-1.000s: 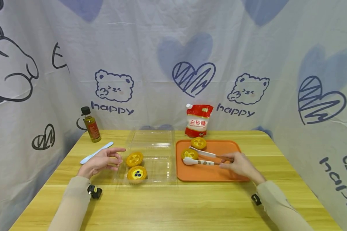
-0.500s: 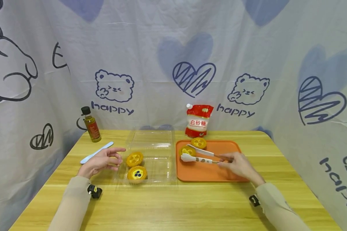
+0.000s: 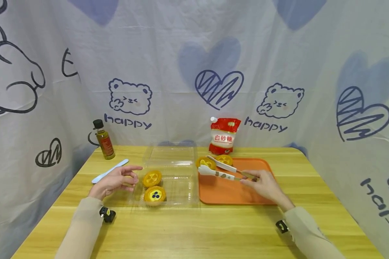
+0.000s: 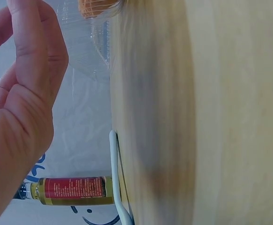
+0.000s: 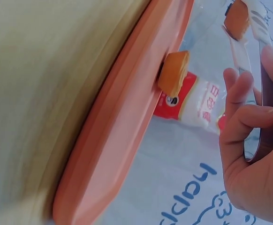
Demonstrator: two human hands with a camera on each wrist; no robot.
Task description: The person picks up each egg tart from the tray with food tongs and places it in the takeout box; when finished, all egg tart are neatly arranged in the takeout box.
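Head view: I have the right hand (image 3: 264,185) curled around the metal handles of a pair of tongs (image 3: 225,175), thumb on one side and fingers bent on the other. The white ends of the tongs stand apart by the width of a yellow-topped tart (image 3: 202,160), pinched between them over the far left corner of the orange tray (image 3: 240,192). My right wrist feed shows that tart lifted clear of the tray, up in the tips of the tongs, with the fingers folded in against the handles. A second yellow-topped tart (image 3: 225,159) sits on the tray near its far edge.

The left hand (image 3: 116,181) hovers at the left side of a clear plastic clamshell box (image 3: 183,187), its index finger reaching out and the others loosely bent, gripping nothing. I cannot tell whether a fingertip brushes the box. Inside the box, along its left side, I see another petal-patterned tart (image 3: 152,178) and, nearer the person, a blueberry tart (image 3: 155,195).

Beside the left hand lies a pale blue spreader (image 3: 111,170), with a dark-capped oil bottle (image 3: 106,144) beyond it. A red-and-white sugar pouch (image 3: 223,138) stands behind the tray.
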